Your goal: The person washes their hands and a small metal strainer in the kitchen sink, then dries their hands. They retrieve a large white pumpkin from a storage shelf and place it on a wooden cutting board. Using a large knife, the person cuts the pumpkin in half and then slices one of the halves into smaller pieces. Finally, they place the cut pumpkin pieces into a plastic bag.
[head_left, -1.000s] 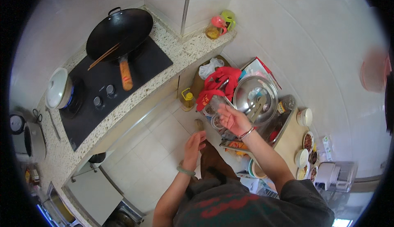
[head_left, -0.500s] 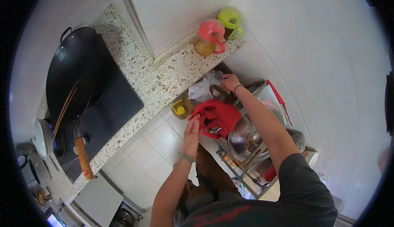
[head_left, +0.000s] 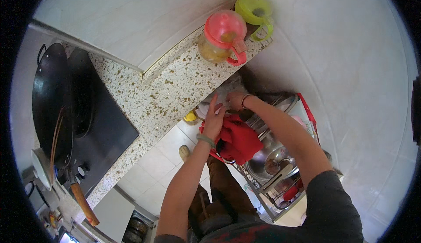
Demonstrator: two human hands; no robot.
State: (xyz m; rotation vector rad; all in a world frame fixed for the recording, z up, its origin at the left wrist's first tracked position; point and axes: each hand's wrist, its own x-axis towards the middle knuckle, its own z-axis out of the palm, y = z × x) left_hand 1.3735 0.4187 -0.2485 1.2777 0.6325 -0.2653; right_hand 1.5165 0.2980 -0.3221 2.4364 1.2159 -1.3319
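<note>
A crumpled, translucent plastic bag (head_left: 234, 86) lies in the gap between the counter's end and the rack. My right hand (head_left: 237, 100) is at the bag with its fingers curled in on it; the fingertips are partly hidden. Beside it, my left hand (head_left: 214, 119) reaches over the bag's near side, fingers stretched out and apart. A bunched red cloth (head_left: 243, 143), perhaps a bag, drapes over the rack's left end just below both hands. Low down by my left hand, a yellow-capped bottle (head_left: 190, 117) shows partly past the counter edge.
The wire rack (head_left: 252, 181) holds a shiny metal bowl (head_left: 259, 166) and other kitchenware. On the speckled counter (head_left: 162, 98) stand a pink-lidded jug (head_left: 223, 32) and a green-lidded jug (head_left: 254, 10). A black wok (head_left: 52, 98) with chopsticks (head_left: 56, 142) sits on the cooktop at left.
My left hand has moved off the red cloth, up and forward to the plastic bag. My right hand has shifted slightly toward me and left. The red cloth has slumped lower and the view has shifted.
</note>
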